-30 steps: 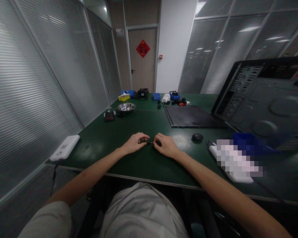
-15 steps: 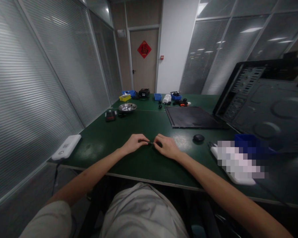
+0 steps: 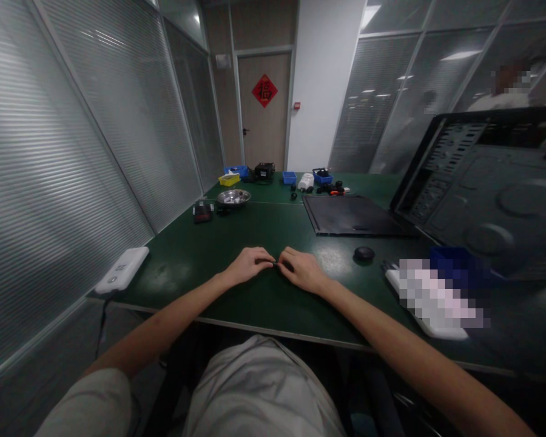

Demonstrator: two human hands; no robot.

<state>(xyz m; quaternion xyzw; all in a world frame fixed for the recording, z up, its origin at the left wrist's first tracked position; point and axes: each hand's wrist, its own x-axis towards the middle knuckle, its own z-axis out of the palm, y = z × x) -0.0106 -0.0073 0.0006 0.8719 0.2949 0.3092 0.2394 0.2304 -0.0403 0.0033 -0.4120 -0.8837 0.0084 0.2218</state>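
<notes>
My left hand (image 3: 251, 264) and my right hand (image 3: 301, 269) meet fingertip to fingertip just above the green table (image 3: 255, 303). Both are closed in a pinch. Between them shows a tiny dark piece (image 3: 275, 264), too small for me to name. The left thumb and forefinger grip one side of it. On the other side the right fingertips close on it, hiding most of that end.
To the right lie a black mouse (image 3: 364, 254), a flat black panel (image 3: 352, 215) and an open computer case (image 3: 486, 194). A metal bowl (image 3: 233, 198) and small blue bin (image 3: 289, 178) stand farther back. A white power strip (image 3: 122, 270) lies left.
My right fingertips have come slightly left, closer to the left ones, covering more of the small piece. A person has appeared behind the glass at the upper right.
</notes>
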